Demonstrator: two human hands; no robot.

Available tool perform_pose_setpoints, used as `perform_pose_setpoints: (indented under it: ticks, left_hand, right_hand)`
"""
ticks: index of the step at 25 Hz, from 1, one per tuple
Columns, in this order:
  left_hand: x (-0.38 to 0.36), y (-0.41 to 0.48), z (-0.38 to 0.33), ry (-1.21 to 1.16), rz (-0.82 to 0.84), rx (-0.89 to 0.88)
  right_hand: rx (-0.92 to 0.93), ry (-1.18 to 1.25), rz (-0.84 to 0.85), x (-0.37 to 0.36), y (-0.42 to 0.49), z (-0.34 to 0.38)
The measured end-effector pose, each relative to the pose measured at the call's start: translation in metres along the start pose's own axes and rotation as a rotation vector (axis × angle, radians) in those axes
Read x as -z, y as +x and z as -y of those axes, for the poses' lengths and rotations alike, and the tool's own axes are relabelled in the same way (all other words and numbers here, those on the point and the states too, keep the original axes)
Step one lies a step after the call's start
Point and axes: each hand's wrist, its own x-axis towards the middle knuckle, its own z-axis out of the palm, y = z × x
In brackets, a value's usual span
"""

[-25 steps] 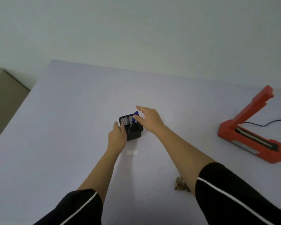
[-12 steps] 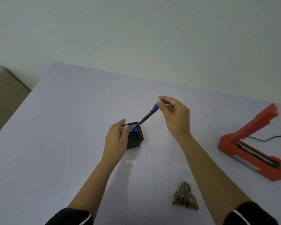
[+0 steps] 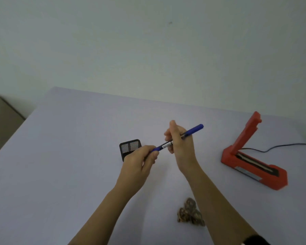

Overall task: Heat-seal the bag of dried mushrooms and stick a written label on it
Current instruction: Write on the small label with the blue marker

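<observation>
Uncapping, seemingly: just right of the black mesh pen holder (image 3: pixel 129 147), the left hand (image 3: pixel 138 165) pinches one end of the slim blue pen (image 3: pixel 193 130) and the right hand (image 3: pixel 181 147) grips its barrel, best pulled straight apart, while the clear bag of dried brown mushrooms (image 3: pixel 190 212) lies nearer the person, rightward.

mushroom bag (image 3: pixel 190 213): small brown heap, lies flat, near front | pen (image 3: pixel 193 130): blue, slanted, held in air | heat sealer (image 3: pixel 233 156): red, arm raised, right side
</observation>
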Motion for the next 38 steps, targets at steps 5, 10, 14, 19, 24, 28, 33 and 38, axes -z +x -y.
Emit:
perform_pose_setpoints:
  ticks: [5,10,14,19,24,28,33,38]
  left_hand:
    - [-0.007,-0.019,-0.02,0.056,0.045,-0.094]
    - [-0.002,-0.051,-0.009,-0.241,0.172,0.236]
    - [0.009,-0.102,0.044,-0.292,0.208,0.587]
    - [0.01,-0.086,0.118,0.166,0.039,0.636]
    - [0.021,-0.086,0.172,0.362,0.045,0.731]
    - [0.019,-0.099,0.167,0.263,-0.05,0.745]
    - [-0.01,-0.122,0.155,0.428,-0.021,0.114]
    - [-0.042,-0.086,0.172,0.414,0.102,0.182]
  right_hand:
    - [-0.131,0.055,-0.224,0.005,-0.013,0.003]
    - [-0.176,0.359,-0.429,0.025,-0.008,0.015]
    - [-0.017,0.409,-0.348,0.057,0.015,0.044]
    - [-0.073,0.233,-0.115,0.019,-0.015,-0.006]
    - [-0.082,0.091,0.037,0.012,-0.041,-0.065]
    - [-0.109,-0.008,0.038,0.001,-0.043,-0.094]
    - [-0.164,-0.079,0.009,-0.005,-0.048,-0.135]
    - [-0.136,-0.151,0.014,-0.016,-0.048,-0.158]
